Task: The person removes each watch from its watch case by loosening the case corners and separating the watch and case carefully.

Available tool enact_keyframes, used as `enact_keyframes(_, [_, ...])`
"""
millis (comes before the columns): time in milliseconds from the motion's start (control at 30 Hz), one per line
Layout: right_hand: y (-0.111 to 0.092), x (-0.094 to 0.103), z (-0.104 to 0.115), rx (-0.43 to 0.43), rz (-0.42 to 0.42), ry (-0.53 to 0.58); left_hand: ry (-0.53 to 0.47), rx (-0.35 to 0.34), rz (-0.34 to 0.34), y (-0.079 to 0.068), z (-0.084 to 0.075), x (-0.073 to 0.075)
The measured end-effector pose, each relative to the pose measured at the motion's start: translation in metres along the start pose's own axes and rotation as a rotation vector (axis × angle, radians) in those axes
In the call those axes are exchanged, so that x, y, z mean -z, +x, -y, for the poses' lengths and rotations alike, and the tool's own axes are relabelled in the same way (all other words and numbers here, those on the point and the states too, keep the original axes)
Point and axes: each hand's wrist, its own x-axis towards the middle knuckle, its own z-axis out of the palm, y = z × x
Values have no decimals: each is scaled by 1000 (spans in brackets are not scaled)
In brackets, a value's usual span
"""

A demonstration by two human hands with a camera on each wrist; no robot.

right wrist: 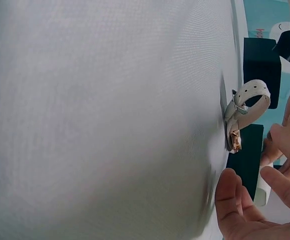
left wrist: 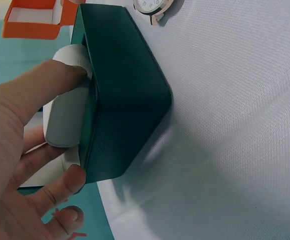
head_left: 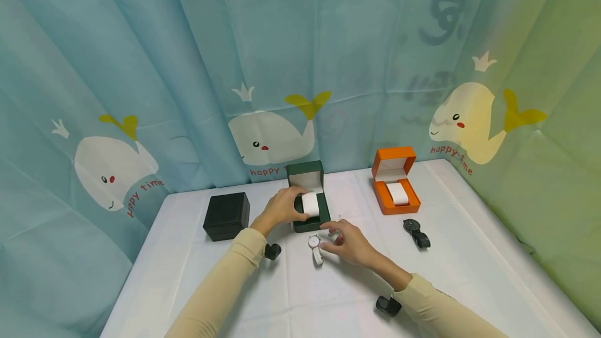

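A green watch box (head_left: pixel 313 227) stands with its lid up near the middle of the table. My left hand (head_left: pixel 280 207) pinches the white cushion (head_left: pixel 310 204) in this box; the left wrist view shows the thumb on one side of the cushion (left wrist: pixel 67 120) and fingertips on the other. In front of the box lies a watch (head_left: pixel 314 242) with a white strap, its buckled loop visible in the right wrist view. Just to its right, my right hand (head_left: pixel 351 244) hovers with fingers apart, holding nothing. Its fingertips are close to the box's front corner; whether they touch it I cannot tell.
An orange watch box (head_left: pixel 396 200) stands open at the back right, a white cushion inside. In front of it lies a black watch (head_left: pixel 416 233). At the left is a closed black box (head_left: pixel 227 216). A whale-printed curtain (head_left: pixel 281 40) hangs behind the white table (head_left: pixel 263 301).
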Motion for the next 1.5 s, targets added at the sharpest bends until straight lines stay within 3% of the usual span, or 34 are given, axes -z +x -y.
enact_keyframes(700, [-1, -1, 2, -6, 11, 9, -12, -63, 19, -1, 6, -3])
enact_keyframes(1167, [2, -4, 1, 5, 11, -9, 120, -108, 41, -4, 3, -3])
enact_keyframes(1500, [3, 0, 3, 23, 11, -16, 213, -162, 17, -3, 3, 0])
